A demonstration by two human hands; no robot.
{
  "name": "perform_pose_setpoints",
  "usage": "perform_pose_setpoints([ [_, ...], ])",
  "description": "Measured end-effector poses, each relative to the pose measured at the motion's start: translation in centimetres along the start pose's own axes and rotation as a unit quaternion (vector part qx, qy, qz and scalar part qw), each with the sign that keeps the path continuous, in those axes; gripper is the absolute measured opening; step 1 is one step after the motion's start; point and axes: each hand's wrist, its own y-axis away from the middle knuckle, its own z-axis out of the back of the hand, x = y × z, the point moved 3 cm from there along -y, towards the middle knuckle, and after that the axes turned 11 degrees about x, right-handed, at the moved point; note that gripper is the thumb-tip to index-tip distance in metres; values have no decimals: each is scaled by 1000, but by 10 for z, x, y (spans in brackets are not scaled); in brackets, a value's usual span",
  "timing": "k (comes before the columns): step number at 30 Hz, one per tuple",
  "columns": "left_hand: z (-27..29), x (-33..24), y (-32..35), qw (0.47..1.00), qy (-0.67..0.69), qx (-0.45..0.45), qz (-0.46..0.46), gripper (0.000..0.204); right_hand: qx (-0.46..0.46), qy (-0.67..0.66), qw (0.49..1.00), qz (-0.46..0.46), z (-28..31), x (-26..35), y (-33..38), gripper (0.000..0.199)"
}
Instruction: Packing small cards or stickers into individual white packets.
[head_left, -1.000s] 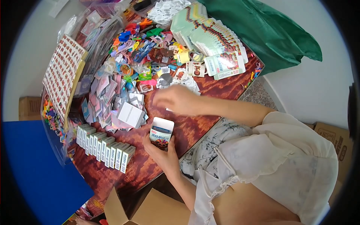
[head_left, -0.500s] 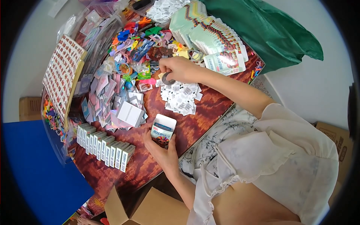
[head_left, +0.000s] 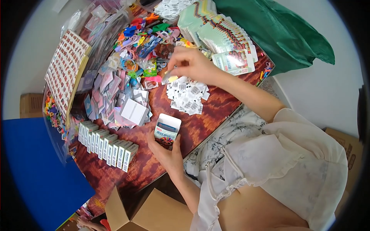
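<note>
My left hand (head_left: pixel 169 156) is closed around a small, pale green printed box (head_left: pixel 166 135), tilted with its white top flap up. A dark blue flat item (head_left: pixel 168 128) shows inside its mouth. Over the heap of white barcode slips (head_left: pixel 187 96), my right hand (head_left: pixel 196 67) pinches a small, shiny greyish piece (head_left: pixel 168 76) whose kind I cannot make out. Just beyond those fingers lies a pile of colourful small trinkets (head_left: pixel 144 42). To the left are a mound of small, flat clear packets (head_left: pixel 110 92) and a white square card (head_left: pixel 133 111).
Several filled small boxes (head_left: pixel 108 148) stand in a row at the table's left. Flat printed cartons (head_left: pixel 219 34) fan out at the back right, by a green bag (head_left: pixel 281 34). A sticker sheet (head_left: pixel 67 61) leans at the left. An open cardboard box (head_left: pixel 162 211) sits below the near edge.
My right hand has shifted slightly right and up, and the piece in its fingers now shows silvery instead of dark and round. My left hand keeps the small box almost in place.
</note>
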Motion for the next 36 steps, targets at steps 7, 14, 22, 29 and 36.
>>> perform_pose_setpoints([
  [7,2,-1,-1,989,118,86,-22,74,134,274,919,249,-59,43,54,14],
  [14,3,-4,4,965,235,117,2,74,167,211,929,254,-86,46,67,15],
  [22,-1,1,2,973,215,79,-32,77,84,198,957,194,-84,54,71,18],
  [29,11,9,7,969,246,29,17,77,4,372,926,-63,4,-14,53,14],
  [36,3,6,4,999,15,32,-4,76,43,385,915,-109,16,-33,46,10],
])
